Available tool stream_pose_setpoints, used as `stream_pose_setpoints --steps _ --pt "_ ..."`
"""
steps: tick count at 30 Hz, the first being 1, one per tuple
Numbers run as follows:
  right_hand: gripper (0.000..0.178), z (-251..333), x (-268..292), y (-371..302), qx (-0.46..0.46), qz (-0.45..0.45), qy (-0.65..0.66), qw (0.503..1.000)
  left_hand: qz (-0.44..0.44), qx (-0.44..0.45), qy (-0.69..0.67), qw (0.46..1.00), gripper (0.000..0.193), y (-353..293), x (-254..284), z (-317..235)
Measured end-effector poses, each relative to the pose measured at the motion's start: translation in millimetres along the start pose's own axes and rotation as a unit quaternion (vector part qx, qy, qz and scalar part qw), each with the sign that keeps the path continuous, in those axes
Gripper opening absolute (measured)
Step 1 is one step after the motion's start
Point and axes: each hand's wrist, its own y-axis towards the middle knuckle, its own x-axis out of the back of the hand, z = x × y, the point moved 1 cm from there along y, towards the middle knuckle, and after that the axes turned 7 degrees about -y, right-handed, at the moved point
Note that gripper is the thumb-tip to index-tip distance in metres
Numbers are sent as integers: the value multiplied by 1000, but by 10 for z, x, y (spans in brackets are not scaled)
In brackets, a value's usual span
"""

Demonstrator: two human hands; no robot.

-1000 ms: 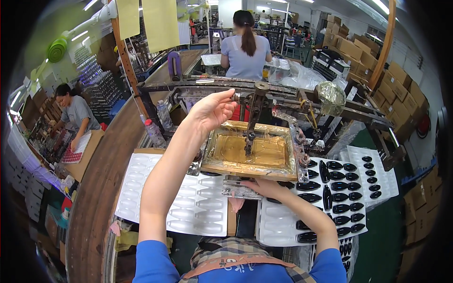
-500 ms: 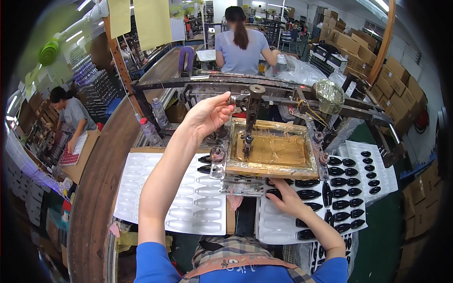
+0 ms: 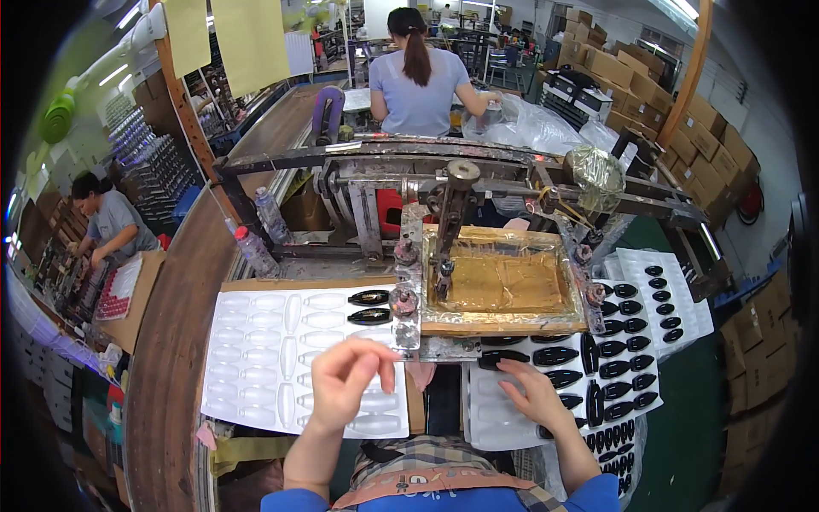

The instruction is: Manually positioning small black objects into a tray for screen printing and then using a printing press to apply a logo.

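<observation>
My left hand hangs over the white tray on the left, its fingers loosely curled and apart with nothing visible in them. Two glossy black pointed-oval pieces lie in this tray's upper right slots; other slots show bare. To the right, my right hand is over a second white tray, fingers spread. Its fingertips are at the end of a black pointed-oval piece, apparently touching it. Above both hands stands a screen-printing frame with a brown-gold screen, on a metal press.
More black pieces fill the right tray's right side, beside another white tray. Plastic bottles stand left of the press. A co-worker sits ahead, another person works far left. Cartons are stacked at right.
My left hand has left the press and come down toward me over the left tray. The screen frame sits slightly farther right. My right hand has drawn back from under the frame's edge.
</observation>
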Motion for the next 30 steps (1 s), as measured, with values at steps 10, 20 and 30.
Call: stream_pose_setpoints --steps 10,20,30 --pt "27 25 -123 41 -50 1 6 999 -112 171 -54 977 18 -658 120 633" --pt "27 37 -150 80 -68 1 4 998 -86 221 11 971 16 -809 181 767" --pt "26 76 -129 49 -55 -3 -17 998 -97 68 346 931 17 -553 265 892"
